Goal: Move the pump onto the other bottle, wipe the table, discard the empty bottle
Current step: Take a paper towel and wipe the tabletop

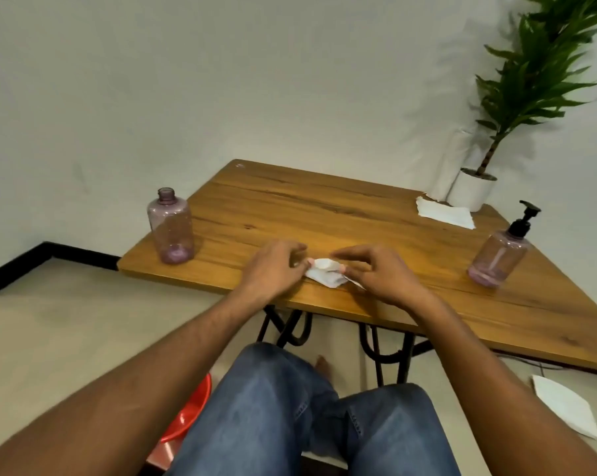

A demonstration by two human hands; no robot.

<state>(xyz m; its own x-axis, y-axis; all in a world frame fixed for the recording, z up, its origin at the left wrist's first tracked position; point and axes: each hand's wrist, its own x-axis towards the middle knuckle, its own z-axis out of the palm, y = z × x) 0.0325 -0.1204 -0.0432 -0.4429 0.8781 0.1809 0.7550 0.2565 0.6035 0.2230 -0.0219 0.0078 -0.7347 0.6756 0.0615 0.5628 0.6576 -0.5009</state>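
Observation:
A clear purple bottle with no cap stands at the left edge of the wooden table. A second purple bottle stands at the right and carries the black pump. Near the table's front edge lies a small crumpled white tissue. My left hand pinches its left end and my right hand pinches its right end, fingertips on the paper.
A flat white tissue lies at the back right, beside a white paper roll and a potted plant. A red bin sits on the floor at my left. Another white sheet lies on the floor at right.

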